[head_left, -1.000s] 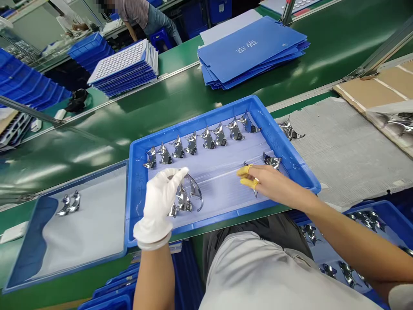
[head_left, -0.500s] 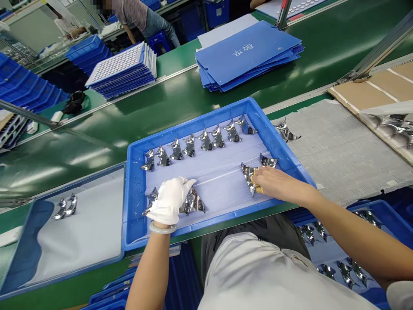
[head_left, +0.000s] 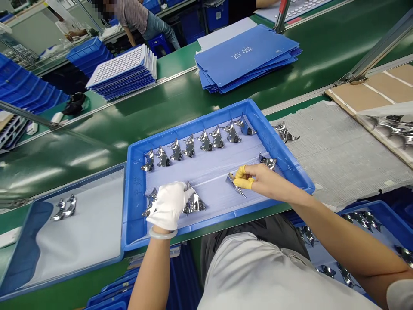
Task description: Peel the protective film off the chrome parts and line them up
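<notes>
In the head view, a shiny, curved metal piece with pointed corners is pinched in my right hand, between fingers wearing yellow finger cots. It is tilted just above the lined floor of a blue tray. A similar piece lies beyond that wrist. My left hand, in a white glove, is curled low over the tray's near left part; its fingertips and anything in them are hidden. Metal pieces show at its left and right. Several more form a row along the far side.
At left, another tray holds two metal pieces. A metal piece rests on the grey sheet at right. Blue boards are stacked beyond the tray. A lower tray sits by my right side. Co-workers are in the background.
My right hand has moved left with the metal piece, which has turned from lying broad side up to being tilted edge-on. My left hand has shifted slightly left.
</notes>
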`<move>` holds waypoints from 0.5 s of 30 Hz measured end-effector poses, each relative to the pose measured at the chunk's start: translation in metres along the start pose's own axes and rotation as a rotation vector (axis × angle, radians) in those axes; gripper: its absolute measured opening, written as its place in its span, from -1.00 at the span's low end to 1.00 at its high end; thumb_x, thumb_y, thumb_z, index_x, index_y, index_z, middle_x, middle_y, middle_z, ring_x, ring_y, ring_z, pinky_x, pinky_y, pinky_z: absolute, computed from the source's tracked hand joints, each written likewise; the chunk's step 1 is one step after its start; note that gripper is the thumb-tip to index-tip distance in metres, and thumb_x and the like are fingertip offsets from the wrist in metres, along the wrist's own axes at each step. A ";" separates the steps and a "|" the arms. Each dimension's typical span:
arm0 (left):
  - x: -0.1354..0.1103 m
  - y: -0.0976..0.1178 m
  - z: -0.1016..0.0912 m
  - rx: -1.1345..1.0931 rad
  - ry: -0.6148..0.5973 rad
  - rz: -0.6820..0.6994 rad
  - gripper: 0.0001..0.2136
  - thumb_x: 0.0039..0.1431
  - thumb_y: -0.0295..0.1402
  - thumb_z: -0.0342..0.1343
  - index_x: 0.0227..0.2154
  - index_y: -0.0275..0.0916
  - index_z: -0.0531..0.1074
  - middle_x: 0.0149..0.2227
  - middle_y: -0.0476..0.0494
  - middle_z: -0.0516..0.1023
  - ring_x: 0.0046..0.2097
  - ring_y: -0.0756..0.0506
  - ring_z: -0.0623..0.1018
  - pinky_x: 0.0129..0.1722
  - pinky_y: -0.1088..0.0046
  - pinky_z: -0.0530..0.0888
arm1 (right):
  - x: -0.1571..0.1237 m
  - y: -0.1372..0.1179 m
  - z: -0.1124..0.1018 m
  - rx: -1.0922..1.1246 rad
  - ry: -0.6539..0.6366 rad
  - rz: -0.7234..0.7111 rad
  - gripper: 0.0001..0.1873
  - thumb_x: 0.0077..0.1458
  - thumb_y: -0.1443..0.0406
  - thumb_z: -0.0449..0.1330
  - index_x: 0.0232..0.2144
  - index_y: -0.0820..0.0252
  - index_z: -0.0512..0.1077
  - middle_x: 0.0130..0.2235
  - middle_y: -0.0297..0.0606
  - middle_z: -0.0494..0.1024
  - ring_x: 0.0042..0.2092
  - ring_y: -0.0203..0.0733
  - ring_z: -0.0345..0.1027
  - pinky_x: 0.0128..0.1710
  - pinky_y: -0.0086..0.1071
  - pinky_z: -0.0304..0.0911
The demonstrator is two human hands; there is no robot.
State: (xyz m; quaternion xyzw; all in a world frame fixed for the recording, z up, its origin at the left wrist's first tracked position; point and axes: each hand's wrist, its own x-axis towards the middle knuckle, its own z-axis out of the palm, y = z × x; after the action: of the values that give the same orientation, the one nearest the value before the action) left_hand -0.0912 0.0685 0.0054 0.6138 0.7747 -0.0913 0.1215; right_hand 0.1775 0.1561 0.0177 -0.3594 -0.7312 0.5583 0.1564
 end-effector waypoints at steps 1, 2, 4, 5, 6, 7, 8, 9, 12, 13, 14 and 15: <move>0.001 0.000 0.001 0.026 -0.011 0.014 -0.71 0.21 -0.16 0.08 -0.45 -0.28 0.52 -0.43 -0.31 0.57 -0.31 -0.33 0.58 -0.24 0.20 0.31 | 0.001 -0.001 0.002 0.013 0.002 0.001 -0.70 0.10 0.12 0.14 -0.52 0.21 0.34 -0.48 -0.35 0.36 -0.41 -0.29 0.16 -0.35 -0.39 0.09; 0.002 0.000 0.001 0.042 -0.015 0.026 -0.73 0.21 -0.19 0.08 -0.45 -0.27 0.51 -0.42 -0.29 0.58 -0.31 -0.31 0.58 -0.24 0.22 0.31 | 0.001 -0.001 0.004 0.020 0.004 0.000 -0.70 0.09 0.12 0.14 -0.52 0.21 0.34 -0.49 -0.36 0.35 -0.43 -0.30 0.15 -0.35 -0.39 0.09; 0.003 0.002 -0.002 0.056 -0.006 0.046 -0.76 0.23 -0.22 0.06 -0.43 -0.25 0.49 -0.40 -0.24 0.58 -0.30 -0.28 0.58 -0.24 0.24 0.30 | 0.002 0.000 0.006 0.026 0.007 -0.004 -0.71 0.09 0.13 0.14 -0.53 0.21 0.33 -0.49 -0.37 0.34 -0.44 -0.32 0.12 -0.37 -0.40 0.07; 0.003 0.003 -0.005 0.058 0.002 0.054 -0.76 0.24 -0.22 0.05 -0.43 -0.24 0.49 -0.40 -0.22 0.58 -0.30 -0.28 0.57 -0.23 0.24 0.30 | 0.002 0.001 0.007 0.030 0.006 -0.007 -0.71 0.09 0.13 0.14 -0.53 0.22 0.33 -0.49 -0.37 0.33 -0.44 -0.32 0.11 -0.37 -0.40 0.07; 0.004 0.004 -0.007 0.058 0.010 0.059 -0.75 0.25 -0.21 0.03 -0.43 -0.23 0.48 -0.40 -0.22 0.58 -0.30 -0.27 0.57 -0.22 0.24 0.30 | 0.002 0.003 0.008 0.036 0.003 -0.009 -0.71 0.09 0.13 0.14 -0.52 0.22 0.33 -0.49 -0.37 0.33 -0.44 -0.33 0.11 -0.37 -0.40 0.07; 0.004 0.006 -0.010 0.058 0.017 0.065 -0.75 0.26 -0.21 0.03 -0.42 -0.24 0.48 -0.40 -0.23 0.57 -0.30 -0.28 0.56 -0.22 0.23 0.30 | 0.002 0.004 0.008 0.043 0.001 -0.009 -0.71 0.09 0.13 0.15 -0.52 0.22 0.33 -0.49 -0.37 0.33 -0.44 -0.33 0.10 -0.37 -0.40 0.07; 0.005 0.009 -0.011 0.055 0.023 0.073 -0.75 0.26 -0.21 0.03 -0.42 -0.25 0.49 -0.39 -0.24 0.57 -0.28 -0.29 0.56 -0.20 0.22 0.30 | 0.002 0.006 0.008 0.053 -0.002 -0.006 -0.71 0.10 0.14 0.15 -0.52 0.22 0.33 -0.49 -0.37 0.33 -0.44 -0.33 0.10 -0.37 -0.39 0.07; 0.006 0.011 -0.012 0.047 0.027 0.082 -0.75 0.25 -0.21 0.05 -0.41 -0.25 0.50 -0.38 -0.26 0.57 -0.27 -0.29 0.56 -0.18 0.22 0.30 | 0.002 0.006 0.008 0.069 -0.004 -0.003 -0.71 0.09 0.14 0.16 -0.52 0.23 0.33 -0.49 -0.37 0.32 -0.44 -0.33 0.10 -0.37 -0.39 0.07; 0.008 0.016 -0.011 -0.021 0.027 0.118 -0.80 0.19 -0.25 0.14 -0.41 -0.27 0.53 -0.37 -0.28 0.57 -0.23 -0.29 0.56 -0.10 0.21 0.30 | 0.001 0.006 0.008 0.159 -0.010 0.003 -0.70 0.07 0.13 0.18 -0.54 0.23 0.31 -0.49 -0.37 0.32 -0.42 -0.32 0.12 -0.34 -0.38 0.09; 0.008 0.016 -0.010 -0.060 0.036 0.121 -0.82 0.17 -0.27 0.16 -0.39 -0.27 0.55 -0.35 -0.29 0.58 -0.22 -0.29 0.56 -0.07 0.19 0.30 | 0.001 0.004 0.008 0.209 -0.015 0.013 -0.68 0.06 0.13 0.20 -0.55 0.23 0.30 -0.48 -0.37 0.32 -0.41 -0.32 0.12 -0.34 -0.38 0.10; 0.007 0.016 -0.010 -0.105 0.052 0.115 -0.83 0.16 -0.28 0.16 -0.36 -0.27 0.56 -0.32 -0.31 0.58 -0.20 -0.30 0.55 -0.05 0.17 0.30 | 0.000 0.002 0.008 0.266 -0.025 0.028 -0.67 0.05 0.11 0.22 -0.56 0.23 0.29 -0.48 -0.37 0.32 -0.42 -0.33 0.13 -0.35 -0.38 0.10; 0.006 0.015 -0.010 -0.157 0.078 0.102 -0.82 0.16 -0.29 0.15 -0.31 -0.28 0.57 -0.29 -0.34 0.59 -0.17 -0.32 0.55 -0.02 0.14 0.30 | 0.000 0.001 0.008 0.325 -0.038 0.051 -0.65 0.04 0.10 0.23 -0.56 0.23 0.29 -0.48 -0.37 0.31 -0.42 -0.33 0.13 -0.36 -0.38 0.10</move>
State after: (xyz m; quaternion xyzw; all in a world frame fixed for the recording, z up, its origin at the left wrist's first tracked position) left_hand -0.0792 0.0805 0.0130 0.6442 0.7512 0.0000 0.1435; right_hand 0.1728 0.1506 0.0146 -0.3371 -0.6247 0.6798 0.1844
